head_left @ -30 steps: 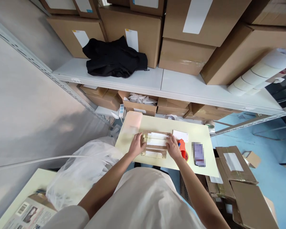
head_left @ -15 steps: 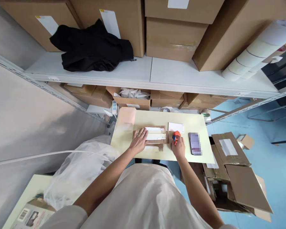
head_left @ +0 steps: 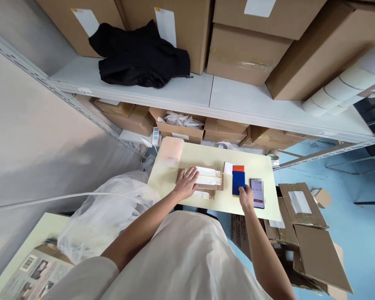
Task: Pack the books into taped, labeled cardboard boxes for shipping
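My left hand (head_left: pixel 188 184) lies flat, fingers stretched out, on the left end of a flat brown cardboard piece (head_left: pixel 219 188) with two white strips (head_left: pixel 208 176) across it. Another white strip (head_left: pixel 201 195) shows at its near edge. Between the thumb and fingers of my right hand (head_left: pixel 246 198) is a flat rectangular thing (head_left: pixel 238 181), blue with an orange top end and a thin yellow edge. Its exact kind is unclear. It partly covers a white card (head_left: pixel 228 167). Close to the right of this hand rests a phone (head_left: pixel 257 193) with its screen lit.
A pale yellow table (head_left: pixel 203 151) carries a pinkish sheet (head_left: pixel 170 152) at its left. Above the far side runs a shelf (head_left: pixel 237 93) with boxes, black clothing (head_left: pixel 142 58) and white rolls (head_left: pixel 343 89). Cardboard boxes (head_left: pixel 320 243) stand on the floor at right, a plastic bag (head_left: pixel 103 214) at left.
My right hand has moved slightly right, and the blue and orange thing now shows its broad blue face. My left hand stays on the cardboard. The camera view has shifted a little.
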Tool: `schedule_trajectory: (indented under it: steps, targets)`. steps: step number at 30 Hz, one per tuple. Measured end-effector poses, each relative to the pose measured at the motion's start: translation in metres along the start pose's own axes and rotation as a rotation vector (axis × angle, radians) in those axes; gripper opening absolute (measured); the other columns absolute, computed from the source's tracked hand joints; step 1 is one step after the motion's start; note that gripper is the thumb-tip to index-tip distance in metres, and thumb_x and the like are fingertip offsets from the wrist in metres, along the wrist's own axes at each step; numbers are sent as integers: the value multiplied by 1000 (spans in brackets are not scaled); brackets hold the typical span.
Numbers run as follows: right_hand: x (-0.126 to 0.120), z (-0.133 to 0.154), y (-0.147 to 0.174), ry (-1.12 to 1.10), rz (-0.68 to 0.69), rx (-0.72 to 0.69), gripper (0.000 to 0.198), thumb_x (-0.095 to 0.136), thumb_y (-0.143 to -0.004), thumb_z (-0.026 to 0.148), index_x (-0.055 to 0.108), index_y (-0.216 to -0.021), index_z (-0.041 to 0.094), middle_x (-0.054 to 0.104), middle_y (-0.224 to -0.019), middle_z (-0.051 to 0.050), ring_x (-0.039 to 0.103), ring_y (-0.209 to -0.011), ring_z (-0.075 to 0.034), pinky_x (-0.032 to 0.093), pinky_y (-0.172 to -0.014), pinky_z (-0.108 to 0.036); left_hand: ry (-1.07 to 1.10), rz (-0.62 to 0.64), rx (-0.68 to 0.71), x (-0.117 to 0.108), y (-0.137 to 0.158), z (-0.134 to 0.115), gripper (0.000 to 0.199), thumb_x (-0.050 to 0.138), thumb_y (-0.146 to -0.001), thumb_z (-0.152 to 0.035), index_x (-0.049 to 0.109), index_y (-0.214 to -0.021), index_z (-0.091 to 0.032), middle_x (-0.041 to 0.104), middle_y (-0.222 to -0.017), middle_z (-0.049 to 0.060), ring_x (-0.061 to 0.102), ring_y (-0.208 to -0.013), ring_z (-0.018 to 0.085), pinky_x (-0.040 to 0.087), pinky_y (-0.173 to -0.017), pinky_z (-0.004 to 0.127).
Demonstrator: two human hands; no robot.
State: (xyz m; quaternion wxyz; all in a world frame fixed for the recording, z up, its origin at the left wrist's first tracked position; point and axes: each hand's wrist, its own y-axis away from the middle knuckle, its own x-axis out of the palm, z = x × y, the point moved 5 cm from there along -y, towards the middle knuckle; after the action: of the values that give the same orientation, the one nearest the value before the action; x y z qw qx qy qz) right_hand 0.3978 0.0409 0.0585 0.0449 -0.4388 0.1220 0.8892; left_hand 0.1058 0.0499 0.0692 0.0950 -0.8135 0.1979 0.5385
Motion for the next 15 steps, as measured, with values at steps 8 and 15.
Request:
schedule_trajectory:
  steps: [8, 15]
  targets:
    - [-24, 124, -20, -438, 83, -193, 50, 37, -82, 62, 37, -53, 22, 36, -50, 3, 32, -48, -10, 28, -47, -25, 14, -29, 45, -3, 9, -5, 55, 44, -88, -26, 36, -142, -20, 35, -149, 11, 26, -140, 28, 10, -115, 54]
    - [3, 118, -43, -295, 299, -221, 58, 38, -77, 72, 32, -49, 22, 31, -47, 5, 27, -47, -9, 25, -47, -24, 294, -70, -83, -20, 2, 0, 42, 44, -86, -22, 53, -127, -21, 53, -136, 10, 41, -132, 27, 21, -111, 55]
